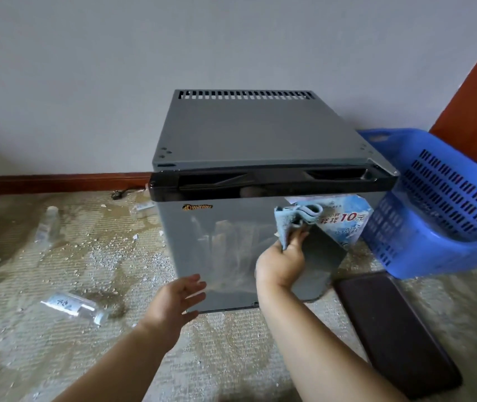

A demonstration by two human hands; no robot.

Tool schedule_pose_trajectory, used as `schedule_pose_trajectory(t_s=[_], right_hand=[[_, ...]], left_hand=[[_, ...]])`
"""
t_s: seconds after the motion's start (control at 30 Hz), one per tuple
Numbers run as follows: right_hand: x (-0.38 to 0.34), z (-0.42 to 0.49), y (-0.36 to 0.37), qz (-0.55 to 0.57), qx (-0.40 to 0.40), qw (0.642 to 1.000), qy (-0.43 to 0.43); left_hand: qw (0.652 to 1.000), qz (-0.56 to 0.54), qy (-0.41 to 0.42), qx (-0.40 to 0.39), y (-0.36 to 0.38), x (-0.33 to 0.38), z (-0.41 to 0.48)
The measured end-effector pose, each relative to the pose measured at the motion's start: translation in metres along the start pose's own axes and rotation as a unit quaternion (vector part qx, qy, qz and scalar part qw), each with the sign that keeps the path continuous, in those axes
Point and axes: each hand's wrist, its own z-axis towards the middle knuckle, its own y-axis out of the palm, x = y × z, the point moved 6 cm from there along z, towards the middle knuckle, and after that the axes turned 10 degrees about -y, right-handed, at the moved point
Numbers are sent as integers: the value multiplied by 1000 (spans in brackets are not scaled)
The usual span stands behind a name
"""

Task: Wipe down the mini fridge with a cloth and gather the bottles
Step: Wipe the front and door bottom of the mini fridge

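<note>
Littered carpet [57,358], right hand [282,264] gripping cloth [295,219] against mini fridge [217,242] door, left hand [175,301] spread wide, fingers straight.

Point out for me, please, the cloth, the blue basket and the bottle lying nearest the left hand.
cloth [292,220]: head view, on its bunched upper fold.
blue basket [449,192]: head view, on its slotted side wall.
bottle [69,304]: head view, on the labelled middle of its body.

A room in a home: worn carpet [57,256], wooden skirting board [57,182], plain painted wall [86,68].
</note>
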Motion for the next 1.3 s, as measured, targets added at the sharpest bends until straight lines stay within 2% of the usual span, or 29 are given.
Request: schedule_pose_trajectory(t_s=[0.17,0.33,0.53,0.63,0.7,0.77,0.9,0.97,1.03,1.1,1.2,1.3], right_hand=[[-32,-58,47,9,-60,996,-71],[-58,-108,86,20,-102,990,-97],[-76,-155,130,8,-234,965,-115],[-77,-173,137,46,-304,943,-126],[-69,-179,138,84,-355,927,-86],[-55,-176,133,141,-375,916,6],[-16,-156,99,243,-286,906,194],[4,-149,84,301,-251,874,288],[16,-147,72,349,-258,825,362],[22,-145,59,384,-274,791,389],[35,-138,43,397,-293,771,403],[66,-129,28,303,-288,796,438]], left_hand=[[1000,10,4,8,-26,0,1],[998,39,21,33,-57,0,-9],[996,40,43,66,-95,0,-20],[996,29,38,69,-103,-2,-22],[997,13,25,77,-105,-5,-24],[998,-26,4,51,-101,-10,-29],[977,-189,-66,-71,-79,-28,-37],[964,-237,-94,-83,-67,-41,-35],[954,-261,-122,-79,-52,-53,-35],[958,-245,-127,-82,-40,-61,-34],[964,-230,-102,-88,-33,-63,-32],[971,-209,-93,-64,-41,-63,-21]])
